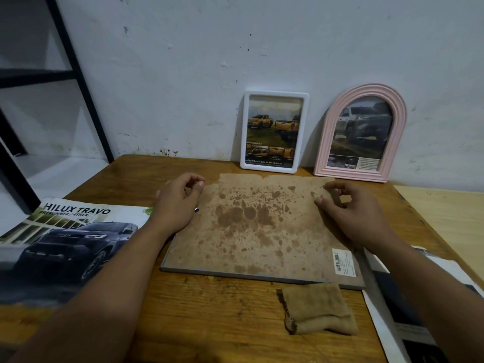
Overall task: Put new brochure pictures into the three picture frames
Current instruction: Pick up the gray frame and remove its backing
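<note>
Head view: large frame (262, 231) face down on wooden table (209, 323), stained brown backing up. Left hand (178, 203) at its left edge, right hand (351, 205) at its far right corner, fingers loosely curled; grip not clear. White frame (274, 131) and pink arched frame (362, 132) against wall, both already filled. Hilux brochure (65, 244) lying left, folded cloth (319, 309) near. Probably third frame in hand; next, freeing the backing.

This looks like a plain room in a home. A worn wooden counter (214, 305) stands against a marked white wall (183, 61), beside a black shelf (39, 74).
</note>
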